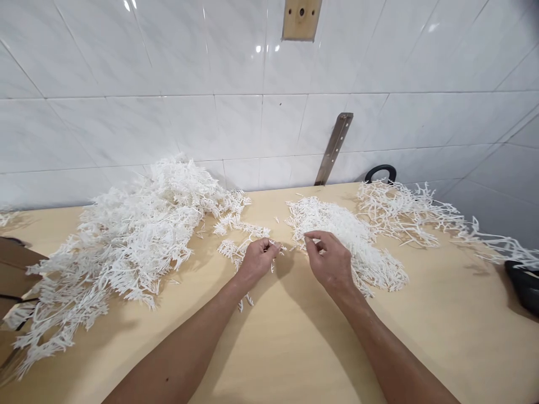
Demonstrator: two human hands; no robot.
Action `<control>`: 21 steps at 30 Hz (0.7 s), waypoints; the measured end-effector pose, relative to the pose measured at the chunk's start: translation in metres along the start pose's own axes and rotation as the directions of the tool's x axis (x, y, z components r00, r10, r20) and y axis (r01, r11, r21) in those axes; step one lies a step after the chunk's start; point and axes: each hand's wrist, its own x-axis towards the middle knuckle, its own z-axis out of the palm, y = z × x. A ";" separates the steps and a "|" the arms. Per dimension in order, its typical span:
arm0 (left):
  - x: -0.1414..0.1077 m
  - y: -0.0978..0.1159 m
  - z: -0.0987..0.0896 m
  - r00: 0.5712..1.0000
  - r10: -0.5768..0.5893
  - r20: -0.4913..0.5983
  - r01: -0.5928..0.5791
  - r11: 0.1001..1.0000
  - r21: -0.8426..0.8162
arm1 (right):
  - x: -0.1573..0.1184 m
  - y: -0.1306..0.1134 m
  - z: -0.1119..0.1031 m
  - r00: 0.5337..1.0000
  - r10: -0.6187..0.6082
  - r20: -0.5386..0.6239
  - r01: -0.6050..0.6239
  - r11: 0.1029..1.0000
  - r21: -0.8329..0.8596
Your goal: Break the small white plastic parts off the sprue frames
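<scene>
My left hand [257, 259] is closed in a pinch on a white branched plastic piece [283, 248], and its thin prongs poke out past the thumb. More branched pieces [229, 248] lie on the table just beyond that hand. My right hand [330, 259] has thumb and forefinger pressed together; whatever may be between them is too small to make out. It is at the near left edge of a flat pile of small white sticks [337, 221]. On the left rises a large heap of white branched pieces [155, 224].
Longer, bare white stems [396, 216] spread across the back right. A black ring-shaped handle [381, 169] stands behind them, and a black object [524, 286] sits at the right edge. A cardboard box [19, 269] is at far left. A metal strip [334, 148] leans on the tiled wall.
</scene>
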 end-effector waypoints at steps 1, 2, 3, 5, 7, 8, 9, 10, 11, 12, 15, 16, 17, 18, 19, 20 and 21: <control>0.000 0.000 0.000 1.000 0.007 -0.002 -0.007 1.000 0.004 | -0.001 -0.003 0.001 0.998 -0.012 0.069 0.010 0.999 0.034; 0.001 0.000 0.000 1.000 0.010 -0.002 -0.010 1.000 0.006 | -0.003 -0.005 0.002 0.989 -0.011 0.145 0.001 0.998 0.068; 0.001 -0.001 0.000 1.000 0.009 0.002 -0.009 1.000 0.009 | -0.004 -0.007 0.003 0.975 -0.003 0.220 -0.018 0.995 0.095; 0.002 -0.002 0.000 1.000 0.006 0.012 -0.007 1.000 0.017 | -0.008 -0.009 0.006 0.936 0.020 0.350 -0.064 0.991 0.114; 0.002 -0.002 0.000 1.000 0.007 0.021 -0.007 1.000 0.022 | -0.010 -0.009 0.009 0.901 0.041 0.432 -0.098 0.989 0.110; 0.003 -0.003 0.000 1.000 0.008 0.023 -0.008 1.000 0.027 | -0.011 -0.008 0.009 0.890 0.050 0.453 -0.110 0.988 0.107; 0.003 -0.003 0.000 1.000 0.010 0.023 -0.010 0.999 0.033 | -0.011 -0.008 0.010 0.886 0.060 0.460 -0.122 0.987 0.106; 0.003 -0.003 0.000 1.000 0.012 0.023 -0.013 0.999 0.042 | -0.011 -0.008 0.010 0.887 0.072 0.456 -0.135 0.985 0.106; 0.003 -0.003 0.000 1.000 0.017 0.020 -0.018 0.999 0.051 | -0.011 -0.008 0.010 0.891 0.085 0.446 -0.147 0.983 0.108; 0.003 -0.003 0.001 1.000 0.023 0.018 -0.024 0.998 0.060 | -0.011 -0.008 0.010 0.895 0.097 0.435 -0.159 0.981 0.108; 0.003 -0.003 0.001 0.999 0.035 0.004 -0.036 0.995 0.089 | -0.012 -0.010 0.010 0.903 0.120 0.412 -0.183 0.976 0.115; 0.003 -0.003 0.001 0.999 0.036 -0.003 -0.036 0.994 0.101 | -0.012 -0.011 0.009 0.900 0.123 0.419 -0.192 0.973 0.126; 0.003 -0.003 0.001 0.999 0.037 -0.009 -0.036 0.993 0.112 | -0.012 -0.011 0.009 0.893 0.128 0.431 -0.208 0.967 0.144; 0.003 -0.002 0.001 0.999 0.039 -0.012 -0.037 0.992 0.120 | -0.012 -0.011 0.009 0.882 0.135 0.451 -0.231 0.959 0.165; 0.003 -0.002 0.001 0.999 0.043 -0.015 -0.040 0.991 0.127 | -0.012 -0.010 0.009 0.869 0.143 0.474 -0.257 0.948 0.186; 0.002 -0.002 0.001 0.999 0.047 -0.014 -0.045 0.990 0.132 | -0.012 -0.009 0.009 0.854 0.153 0.498 -0.286 0.936 0.204; 0.002 -0.001 0.001 0.999 0.052 -0.011 -0.050 0.989 0.138 | -0.012 -0.009 0.008 0.839 0.165 0.519 -0.315 0.924 0.216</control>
